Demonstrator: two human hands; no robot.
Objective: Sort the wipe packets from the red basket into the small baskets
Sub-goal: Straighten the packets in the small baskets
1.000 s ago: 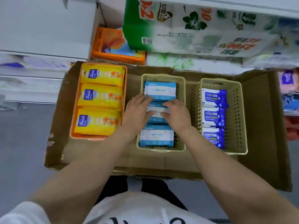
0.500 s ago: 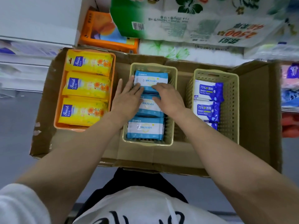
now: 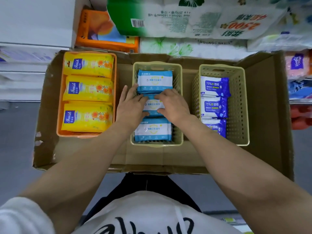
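Observation:
Three baskets stand in a cardboard box (image 3: 263, 115). The orange basket (image 3: 59, 122) on the left holds three yellow wipe packets (image 3: 87, 89). Three light-blue wipe packets lie in a row in the middle beige basket (image 3: 179, 105). My left hand (image 3: 130, 108) and my right hand (image 3: 173, 107) both hold the middle light-blue packet (image 3: 152, 105), fingers on its far edge and thumbs on its near edge. The right beige basket (image 3: 236, 107) holds three dark-blue alcohol wipe packets (image 3: 213, 107). No red basket is in view.
Behind the box, shelves carry an orange pack (image 3: 104, 31), a large green-and-white tissue pack (image 3: 185, 16) and other tissue packs (image 3: 297, 65) on the right. Bare cardboard shows between the baskets and along the box's near side. Grey floor lies to the left.
Both hands stay in the middle basket. They have drawn back a little from the far packet's edge and now clasp the middle packet. The view has shifted slightly.

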